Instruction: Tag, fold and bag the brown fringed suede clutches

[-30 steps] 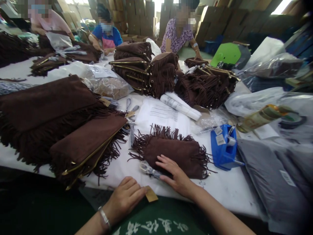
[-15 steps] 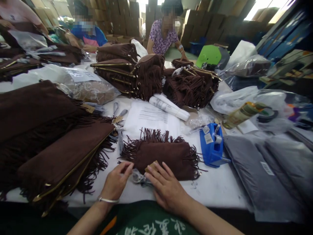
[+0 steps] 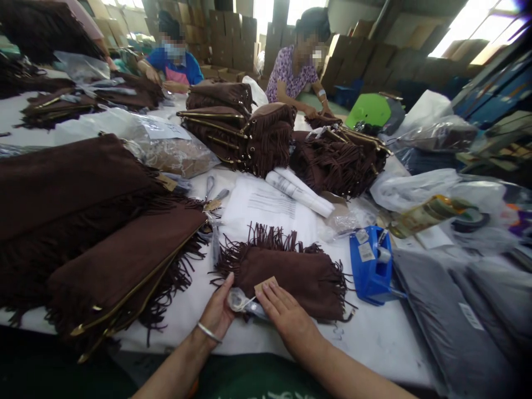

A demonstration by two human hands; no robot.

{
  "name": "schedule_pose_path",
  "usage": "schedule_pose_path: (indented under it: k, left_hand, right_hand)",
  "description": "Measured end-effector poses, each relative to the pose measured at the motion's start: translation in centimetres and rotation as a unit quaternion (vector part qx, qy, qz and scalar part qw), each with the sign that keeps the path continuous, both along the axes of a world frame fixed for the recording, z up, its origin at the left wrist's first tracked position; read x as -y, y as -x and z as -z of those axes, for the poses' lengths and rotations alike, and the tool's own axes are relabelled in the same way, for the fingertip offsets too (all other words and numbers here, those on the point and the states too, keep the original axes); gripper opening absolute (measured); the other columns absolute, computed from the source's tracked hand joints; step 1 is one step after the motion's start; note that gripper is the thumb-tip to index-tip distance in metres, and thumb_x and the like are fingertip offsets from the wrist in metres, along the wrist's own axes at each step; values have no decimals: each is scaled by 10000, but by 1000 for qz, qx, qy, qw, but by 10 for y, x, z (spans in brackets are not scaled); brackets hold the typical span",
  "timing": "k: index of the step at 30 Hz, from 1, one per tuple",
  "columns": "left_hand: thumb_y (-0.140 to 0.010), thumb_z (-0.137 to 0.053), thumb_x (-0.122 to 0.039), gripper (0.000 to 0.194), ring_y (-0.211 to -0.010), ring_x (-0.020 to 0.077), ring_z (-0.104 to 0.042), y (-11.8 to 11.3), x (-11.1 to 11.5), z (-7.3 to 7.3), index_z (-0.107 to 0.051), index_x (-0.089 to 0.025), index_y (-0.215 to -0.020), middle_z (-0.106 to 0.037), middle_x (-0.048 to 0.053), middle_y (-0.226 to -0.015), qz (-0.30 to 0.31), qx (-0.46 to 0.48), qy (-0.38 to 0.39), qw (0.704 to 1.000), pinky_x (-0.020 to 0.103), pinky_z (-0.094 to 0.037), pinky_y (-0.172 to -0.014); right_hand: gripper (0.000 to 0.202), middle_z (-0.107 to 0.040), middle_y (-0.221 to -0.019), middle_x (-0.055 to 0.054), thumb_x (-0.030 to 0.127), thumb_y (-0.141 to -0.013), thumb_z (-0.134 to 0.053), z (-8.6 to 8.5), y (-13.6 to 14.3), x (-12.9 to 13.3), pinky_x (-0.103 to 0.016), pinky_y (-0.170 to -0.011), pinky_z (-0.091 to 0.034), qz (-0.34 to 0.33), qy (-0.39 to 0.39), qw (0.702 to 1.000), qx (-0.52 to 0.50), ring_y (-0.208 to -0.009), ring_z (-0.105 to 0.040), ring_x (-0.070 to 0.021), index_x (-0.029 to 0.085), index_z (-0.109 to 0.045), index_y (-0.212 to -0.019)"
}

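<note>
A dark brown fringed suede-like bag (image 3: pixel 291 277) lies flat in front of me, fringe at its far edge and sides. At its near edge is a clear-plastic-wrapped piece (image 3: pixel 238 299) with a round end; what is inside is unclear. My right hand (image 3: pixel 293 321) lies flat, fingers together, its tips on a small tan card tag (image 3: pixel 266 285) with a white string. Beside the plastic's round end is my left hand (image 3: pixel 218 313), thumb raised apart from the fingers, which are partly hidden; the hand appears to touch the plastic.
Larger brown fringed bags (image 3: pixel 128 249) with gold zips lie at left; more are piled farther back (image 3: pixel 245 130). A blue tape dispenser (image 3: pixel 371 266) stands right of the small bag, beside grey plastic-wrapped packages (image 3: pixel 440 316). White printed sheeting (image 3: pixel 261 202) lies behind. Co-workers sit across the table.
My left hand has moved right to the wrapped piece, its pinched fingers now apart. My right fingertips have shifted, baring more of the tag. The whole view has swung slightly.
</note>
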State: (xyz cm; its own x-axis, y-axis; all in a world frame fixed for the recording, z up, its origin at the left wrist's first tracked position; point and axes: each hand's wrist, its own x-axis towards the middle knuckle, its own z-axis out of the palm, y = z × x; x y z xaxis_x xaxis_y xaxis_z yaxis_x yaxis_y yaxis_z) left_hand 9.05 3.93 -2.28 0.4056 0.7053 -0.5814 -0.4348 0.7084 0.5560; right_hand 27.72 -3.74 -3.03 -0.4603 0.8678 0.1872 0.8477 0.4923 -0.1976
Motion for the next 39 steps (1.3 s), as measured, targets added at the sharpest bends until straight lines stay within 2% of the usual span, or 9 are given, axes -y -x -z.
schedule_pose_path:
  k: [6, 10, 17, 20, 24, 28, 31, 35, 39]
  left_hand:
    - [-807, -582, -428, 448, -955, 307, -655, -4, -29, 3, -636, -48, -1039, -709, 171, -943, 4, -179, -140, 974, 455, -523, -849]
    - [-805, -602, -405, 450, -1200, 273, -504, -10, -23, 2, -597, -110, -1144, -626, 126, -1190, 13, -265, -233, 936, 430, -340, -1071]
    - [-902, -455, -288, 491, -1372, 246, -227, -34, 10, -3, -377, -134, -1362, -300, 149, -1469, 291, -447, -603, 593, 511, -253, -1102]
    - [-944, -349, -195, 433, -1361, 186, -267, -36, 14, -12, -352, -205, -1377, -351, 92, -1456, 313, -411, -686, 512, 441, -316, -1091]
    - [-849, -525, -192, 528, -1341, 234, -310, -63, 18, -8, -391, -206, -1360, -381, 93, -1436, 413, -329, -759, 381, 450, -326, -1085]
    - [-754, -488, -49, 573, -1317, 270, -345, -101, 29, 16, -441, -116, -1321, -398, 141, -1412, 481, -313, -769, 281, 457, -332, -1077]
    - [-712, -392, 55, 614, -1278, 248, -414, -110, 31, 27, -457, -103, -1302, -482, 141, -1354, 427, -301, -806, 278, 420, -363, -1064]
    - [-739, -351, 42, 702, -1302, 208, -383, -102, 28, 18, -283, -142, -1414, -476, 108, -1370, 330, -286, -832, 341, 374, -381, -1063]
    - [-756, -351, 3, 753, -1306, 217, -377, -94, 30, 8, -157, -185, -1460, -452, 84, -1393, 286, -285, -841, 360, 372, -427, -1027]
  right_hand:
    - [726, -338, -1450, -98, -2, -825, -409, 9, 11, 33, -415, -1082, -359, 0, 71, 996, -51, -1328, -328, -246, 196, -131, -1467]
    - [759, -204, -1497, -127, 123, -817, -588, 6, 13, 34, -475, -1102, -280, -11, 129, 988, -83, -1363, -225, -294, 236, -193, -1456]
    - [458, -372, -1443, -80, 318, -918, -471, -32, -29, 41, -451, -1105, -263, -26, 232, 925, -299, -1359, -268, -234, 250, -406, -1367]
    - [311, -578, -1259, -60, 316, -952, -388, -30, -54, 78, -405, -1045, -370, 135, 218, 849, -462, -1221, -479, -209, 267, -590, -1183]
    - [383, -680, -1033, -111, 440, -940, -382, -9, -71, 128, -438, -906, -472, 374, 220, 676, -595, -990, -628, -258, 193, -665, -1014]
    - [438, -668, -1053, -158, 489, -902, -444, 4, -76, 150, -460, -835, -497, 435, 256, 527, -684, -938, -652, -282, 125, -629, -1060]
    - [402, -647, -1109, -172, 413, -850, -564, 4, -75, 148, -469, -883, -476, 382, 305, 461, -741, -1025, -622, -292, 103, -606, -1103]
    - [389, -649, -1124, -153, 399, -855, -526, 8, -73, 114, -476, -989, -400, 297, 292, 357, -836, -1069, -603, -263, 107, -603, -1101]
    - [623, -647, -1133, -140, 549, -926, -197, 8, -85, 54, -492, -992, -388, 274, 236, 431, -826, -1146, -549, -248, 121, -600, -1135]
